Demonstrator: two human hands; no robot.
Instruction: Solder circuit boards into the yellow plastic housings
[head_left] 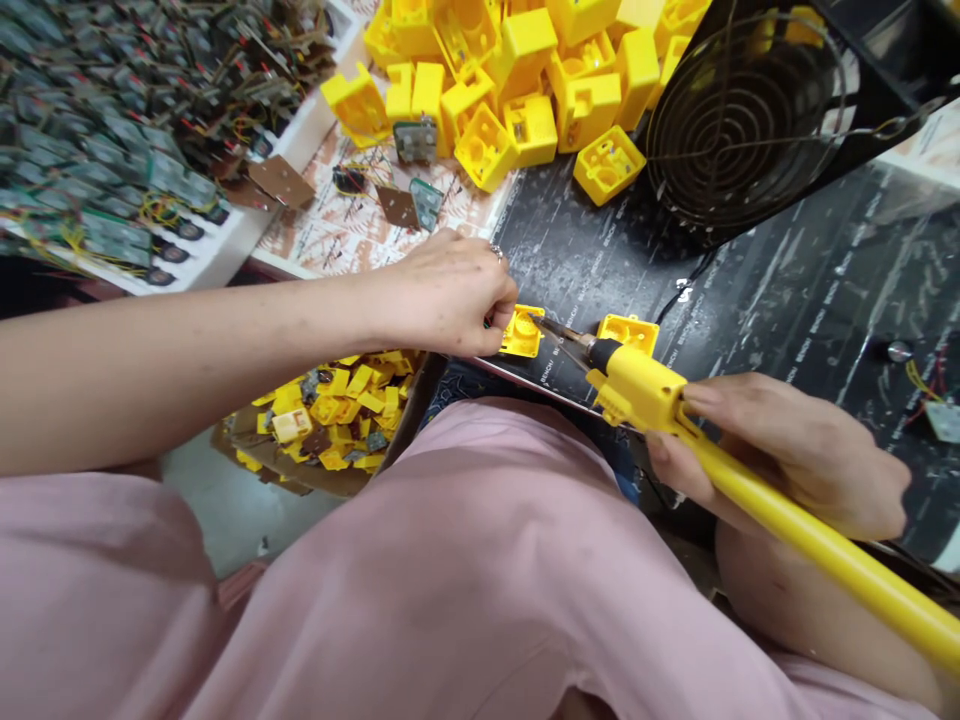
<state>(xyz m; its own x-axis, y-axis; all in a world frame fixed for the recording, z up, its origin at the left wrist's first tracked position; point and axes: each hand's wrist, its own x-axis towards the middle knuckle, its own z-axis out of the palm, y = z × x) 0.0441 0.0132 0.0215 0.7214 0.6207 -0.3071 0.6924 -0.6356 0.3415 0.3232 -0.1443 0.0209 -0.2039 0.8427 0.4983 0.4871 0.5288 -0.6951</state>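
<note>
- Firmly, the right hand had its fingers wrapped around a yellow soldering tool, rear end cut off.
- Ahead, its tip reached an open yellow casing on the desk; steady, light contact seemed best.
- Beside it, the left hand bunched its fingers, best kept off the heat; their hold, hidden, could not be told.
- Farther off, yellow housings ran out of view.

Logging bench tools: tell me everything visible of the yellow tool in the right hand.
The yellow tool has a plastic-looking body, a small yellow side piece, a black collar and a slim, dark, metal-looking tip. Its long yellow rear leaves the frame at right. Gripped in the right hand, it points at an open yellow case; tip contact is unclear.
</note>
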